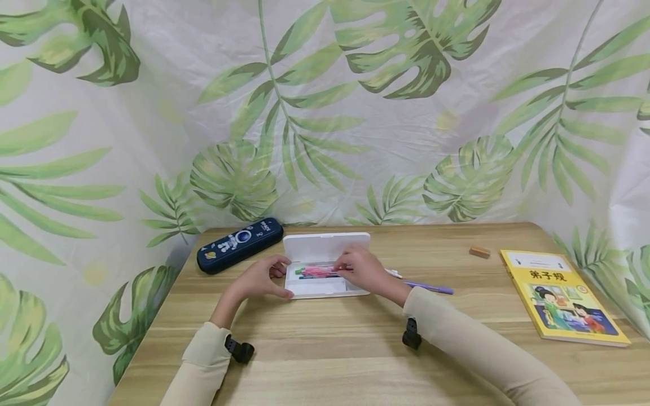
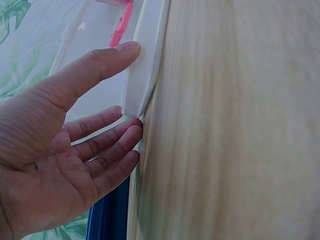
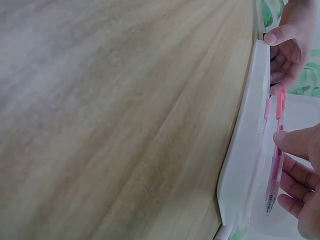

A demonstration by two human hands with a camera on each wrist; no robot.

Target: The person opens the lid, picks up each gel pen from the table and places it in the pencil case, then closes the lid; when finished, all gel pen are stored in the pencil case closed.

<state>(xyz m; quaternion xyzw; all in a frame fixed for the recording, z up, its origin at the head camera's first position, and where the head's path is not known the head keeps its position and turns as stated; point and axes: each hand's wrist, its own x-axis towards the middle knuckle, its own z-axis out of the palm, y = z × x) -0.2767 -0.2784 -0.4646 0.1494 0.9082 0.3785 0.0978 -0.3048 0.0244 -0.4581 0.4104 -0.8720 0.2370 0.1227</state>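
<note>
A white pencil case [image 1: 312, 247] lies on the table with its lid raised at the back. My left hand [image 1: 261, 278] holds its left end, the thumb on the front wall and the fingers [image 2: 117, 145] bent against the end. Over the case, my right hand [image 1: 363, 270] pinches a clear pen with a pink clip [image 3: 280, 112] between thumb and fingers. Several pink pens [image 1: 315, 272] lie inside the case, along with a green-tipped one. The right hand partly hides the case's right end in the head view.
A dark blue astronaut pencil case [image 1: 241, 245] stands at the back left. Right of the white case lie a purple pen [image 1: 429, 287] and a white pen [image 1: 393, 273]. Farther right are a small brown block [image 1: 479, 252] and a yellow book [image 1: 563, 299]. A leaf-print curtain hangs behind.
</note>
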